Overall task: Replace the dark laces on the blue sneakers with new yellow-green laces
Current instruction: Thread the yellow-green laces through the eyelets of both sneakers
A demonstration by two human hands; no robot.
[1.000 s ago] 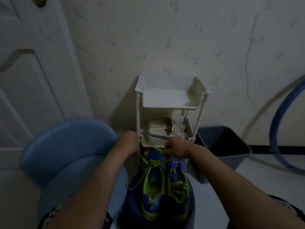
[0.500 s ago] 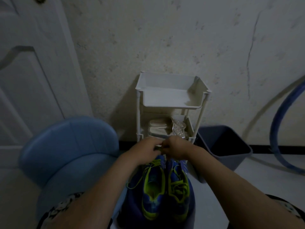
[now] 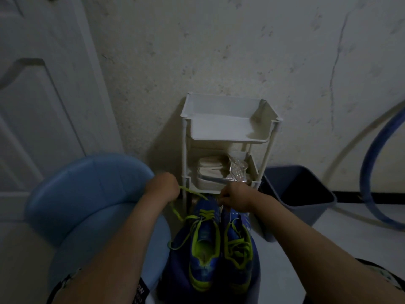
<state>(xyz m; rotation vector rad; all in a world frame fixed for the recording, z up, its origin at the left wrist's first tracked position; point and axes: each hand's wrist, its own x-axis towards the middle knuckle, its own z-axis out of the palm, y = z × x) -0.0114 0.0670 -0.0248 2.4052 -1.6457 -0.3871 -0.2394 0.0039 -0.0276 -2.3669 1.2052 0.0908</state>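
Blue sneakers with yellow-green trim, two: the left sneaker [image 3: 205,249] and the right sneaker [image 3: 237,249] are sitting side by side, touching, toes pointing away from the wearer of the camera, on a dark blue rounded seat [image 3: 175,266] low in the view.

Yellow-green flat lace [image 3: 192,192], one visibly in work: it is running taut from the toe end of the left sneaker up to the left hand, with a loose tail [image 3: 177,212] hanging below that hand and another length looping down beside the shoe. A second yellow-green lace [image 3: 237,243] is lying crisscrossed over the right sneaker.

Hands, two, bare: the left hand [image 3: 163,188] is closed in a fist around the taut lace, pulling out to the left. The right hand [image 3: 234,197] is curled shut at the toe end of the shoes; what its fingers are pinching cannot be told.

White plastic shelf rack [image 3: 228,140], one, two tiers showing, is standing against the pale cracked wall [image 3: 219,51]; the upper tier is showing only its tray, the lower is holding pale folded footwear [image 3: 211,175], count unclear.

Light blue padded chair [image 3: 87,194], one, is standing left. Grey-blue plastic bin [image 3: 302,194], one, is standing right of the rack. Blue hoop [image 3: 370,172], one, is leaning at the right edge. White panelled door [image 3: 39,84], one, is filling the left.
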